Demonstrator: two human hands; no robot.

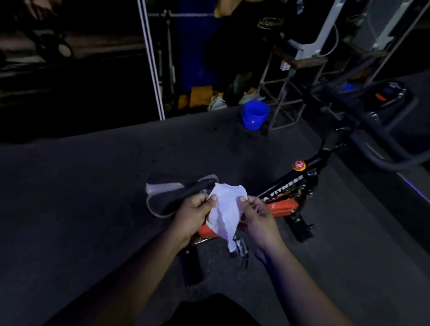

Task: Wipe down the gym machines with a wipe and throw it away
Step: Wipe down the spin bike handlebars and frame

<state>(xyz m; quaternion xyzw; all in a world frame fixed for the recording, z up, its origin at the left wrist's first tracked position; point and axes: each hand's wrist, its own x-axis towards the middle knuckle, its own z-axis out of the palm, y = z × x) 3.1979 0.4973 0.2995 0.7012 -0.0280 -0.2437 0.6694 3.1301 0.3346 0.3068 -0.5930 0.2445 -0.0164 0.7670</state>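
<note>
- A dim gym room is showing, with a dark rubber floor (80, 205) spreading under everything.
- The left hand (193, 212) is pinching the left edge of a white wipe (225, 211), thumb and curled fingers closing on it.
- The right hand (257, 219) is pinching the wipe's right edge the same way, so the sheet is hanging crumpled between the two sets of fingertips, its lower corner drooping below them.
- Just beyond the fingers, a black and grey saddle (166, 197) is sitting on an exercise bike (285, 189) with an orange and black frame; the wipe is hovering in front of it, and contact cannot be judged.
- Past the right fingers, the bike's red knob (299, 165) and dark handlebars (377, 127) are rising to the right.
- Far beyond the fingers, a blue bucket (254, 114) is standing on the floor beside a metal stool (293, 74).
- Behind the bucket another person's legs (229, 70) are standing, blurred.
</note>
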